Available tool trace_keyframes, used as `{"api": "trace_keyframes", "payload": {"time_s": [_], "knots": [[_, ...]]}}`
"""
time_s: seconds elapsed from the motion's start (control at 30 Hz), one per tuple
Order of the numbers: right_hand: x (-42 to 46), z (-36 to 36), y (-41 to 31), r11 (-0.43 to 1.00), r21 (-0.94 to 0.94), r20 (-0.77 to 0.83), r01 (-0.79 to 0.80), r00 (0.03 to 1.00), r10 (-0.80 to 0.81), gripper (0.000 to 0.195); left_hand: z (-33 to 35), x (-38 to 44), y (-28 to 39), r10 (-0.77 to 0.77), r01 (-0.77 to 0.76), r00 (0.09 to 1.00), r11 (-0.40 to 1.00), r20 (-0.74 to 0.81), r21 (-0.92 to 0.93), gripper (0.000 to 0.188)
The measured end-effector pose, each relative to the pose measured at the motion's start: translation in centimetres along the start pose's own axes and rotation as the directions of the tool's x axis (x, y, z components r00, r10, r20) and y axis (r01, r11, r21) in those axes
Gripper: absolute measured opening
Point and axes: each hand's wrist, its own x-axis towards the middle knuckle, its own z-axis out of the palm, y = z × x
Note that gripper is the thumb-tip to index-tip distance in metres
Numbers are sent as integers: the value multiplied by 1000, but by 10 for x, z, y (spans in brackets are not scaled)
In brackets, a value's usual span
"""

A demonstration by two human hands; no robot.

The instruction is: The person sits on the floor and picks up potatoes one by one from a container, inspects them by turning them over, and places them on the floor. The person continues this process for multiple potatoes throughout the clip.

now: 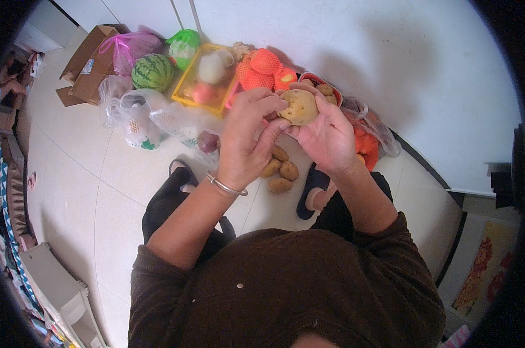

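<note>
A yellow-brown potato (300,107) with dark spots is held up in front of me, above the floor. My right hand (330,135) cradles it from the right, palm turned up and fingers behind it. At its left end are the thumb and bent fingers of my left hand (249,126), which has a metal bangle (225,185) at the wrist. Below the hands, several brown potatoes (280,185) lie in a small group on the tiles between my feet. A purple-red onion (208,141) rests by a clear plastic bag (179,122), left of my left hand.
Against the wall stand a cardboard box (94,65), a pink bag (136,50), a watermelon (152,72), a yellow crate (188,71) of produce and orange-netted fruit (258,69). A red-rimmed container (314,78) and an orange bag (367,145) lie right. Another person (10,82) sits far left.
</note>
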Motion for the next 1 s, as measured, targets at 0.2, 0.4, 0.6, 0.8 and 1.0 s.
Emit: {"api": "trace_keyframes", "payload": {"time_s": [0.2, 0.4, 0.6, 0.8, 1.0], "knots": [[-1, 0, -1, 999, -44, -19, 22, 1000, -23, 38, -7, 3, -6, 195, -217, 974, 952, 118, 214, 24], [-2, 2, -9, 898, -393, 26, 198, 979, -204, 45, -1, -2, -4, -58, 63, 997, 992, 56, -105, 30], [-4, -1, -16, 759, -607, 74, 236, 968, -241, 51, -6, 2, -4, 57, -65, 985, 997, 164, 47, 33], [-3, -4, -15, 689, -691, 63, 221, 967, -248, 50, -11, 4, -6, 102, -144, 953, 981, 285, 131, 25], [-4, -4, -17, 736, -647, 42, 199, 973, -226, 48, -5, 0, -10, -154, 203, 964, 952, 216, -229, 17]]}}
